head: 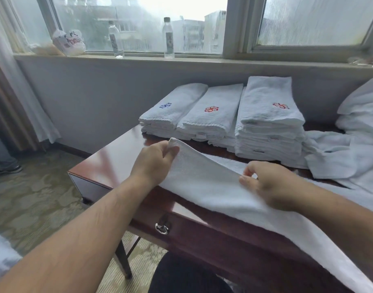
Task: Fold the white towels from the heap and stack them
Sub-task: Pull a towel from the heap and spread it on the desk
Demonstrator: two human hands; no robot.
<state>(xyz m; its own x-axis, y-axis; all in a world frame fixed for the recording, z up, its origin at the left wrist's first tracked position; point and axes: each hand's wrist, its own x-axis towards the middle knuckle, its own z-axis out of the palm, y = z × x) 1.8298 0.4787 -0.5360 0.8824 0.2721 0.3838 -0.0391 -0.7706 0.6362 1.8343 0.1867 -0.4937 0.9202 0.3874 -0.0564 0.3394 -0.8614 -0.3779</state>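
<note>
A white towel (204,182) lies across the dark wooden table (109,159), hanging over its near edge. My left hand (155,160) pinches the towel's far left corner and lifts it off the table. My right hand (268,182) pinches the same raised edge further right. Behind them stand three stacks of folded white towels: a low one with a blue emblem (172,108), a middle one with a red emblem (213,111), and a taller one with a red emblem (268,115). The heap of unfolded towels (350,153) lies at the right.
Two clear bottles (168,39) and a plastic bag (69,42) stand on the windowsill beyond the table. A drawer with a metal ring pull (161,228) faces me. A curtain hangs at the left, and someone's shoe (7,169) is on the carpet at far left.
</note>
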